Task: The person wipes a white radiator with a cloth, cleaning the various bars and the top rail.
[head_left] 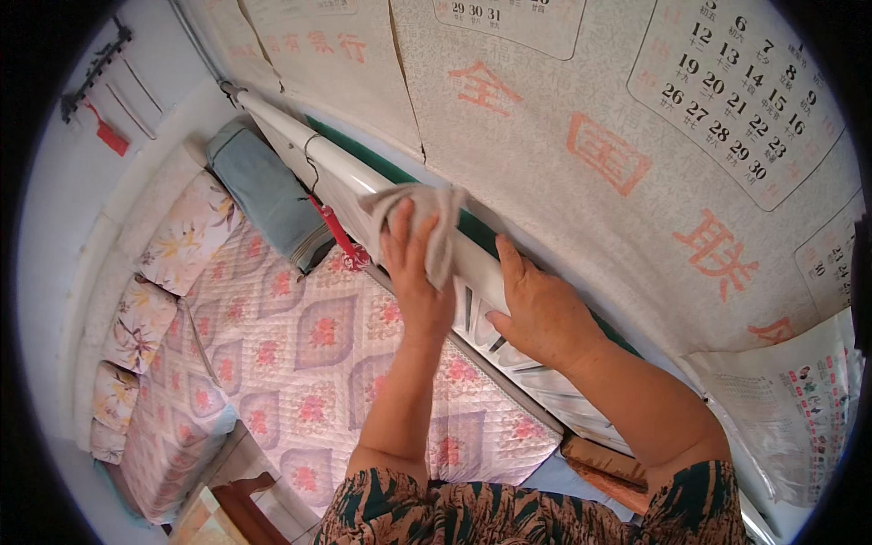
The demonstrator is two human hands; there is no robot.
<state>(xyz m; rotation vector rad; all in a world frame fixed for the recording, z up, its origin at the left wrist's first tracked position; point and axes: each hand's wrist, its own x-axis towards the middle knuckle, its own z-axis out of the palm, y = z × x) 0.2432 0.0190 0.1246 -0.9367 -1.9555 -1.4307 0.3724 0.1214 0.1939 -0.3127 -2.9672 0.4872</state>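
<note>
A beige-grey cloth (440, 238) is under my left hand (420, 295), whose fingers press it onto a white rounded rail (350, 171). The rail runs slantwise along the wall above a white slatted panel that looks like a radiator. Farther right on the same rail rests my right hand (548, 313), its thumb and fingers spread and no cloth in it. Just left of the cloth, a red thing with a patterned end (338, 232) hangs from the rail by a dark hook.
A bed with a pink floral quilt (318, 331) lies below the rail. Floral pillows (186, 238) and folded blue-grey bedding (263, 186) sit at its far side. Paper calendar sheets (545, 100) cover the wall. A dark rack (94, 77) hangs at upper left; a wooden piece (604, 472) stands low right.
</note>
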